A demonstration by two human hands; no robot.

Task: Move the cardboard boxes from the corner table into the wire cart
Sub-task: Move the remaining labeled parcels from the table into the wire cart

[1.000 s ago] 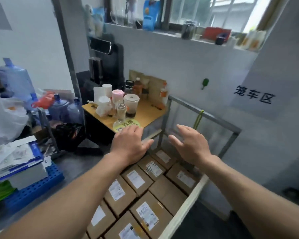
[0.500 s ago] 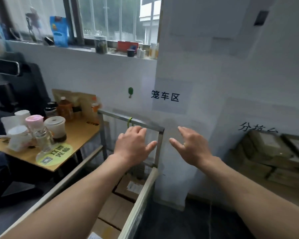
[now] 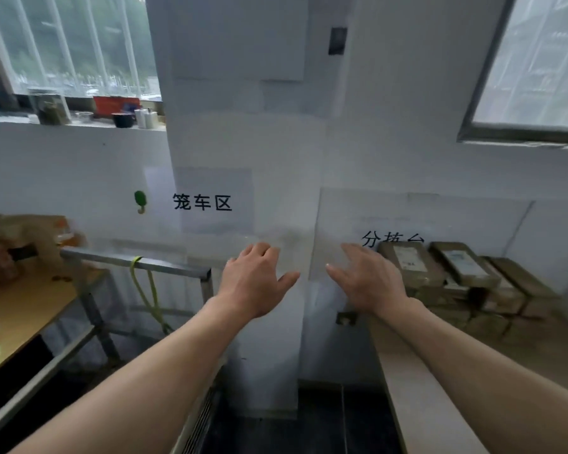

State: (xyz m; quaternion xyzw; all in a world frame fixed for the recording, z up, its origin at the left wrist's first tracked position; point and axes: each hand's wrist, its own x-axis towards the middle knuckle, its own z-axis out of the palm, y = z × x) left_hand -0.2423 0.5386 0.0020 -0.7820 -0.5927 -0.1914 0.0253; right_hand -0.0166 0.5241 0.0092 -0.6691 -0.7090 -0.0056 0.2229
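hands: we see two, bare forearms reaching in from the near edge, well apart from each other
left hand [image 3: 254, 283]: fingers straight and spread, palm down, gripping nothing; hovers in front of the white wall pillar, just right of the cart's far corner post
right hand [image 3: 373, 281]: same pose, fingers loose and spread, nothing held; its fingertips are near the left end of the box stack, and we can't tell if they touch
cardboard boxes [image 3: 417, 270]: stacked on the corner table at far right against the wall; we count three tops in the upper layer, two with white labels; lower layers are blurred, so total unclear
corner table [image 3: 407, 381]: one, pale top, runs near to far on the right
wire cart [image 3: 164, 267]: one, left of the hands; top rail and corner post in view
cord [image 3: 145, 290]: one, yellow-green, tied on the cart's top rail, hanging down
wall signs [image 3: 202, 202]: two, one above the cart, one partly hidden behind the boxes
wooden table [image 3: 20, 306]: one, far left, beside the cart
windows [image 3: 69, 44]: two, left and right
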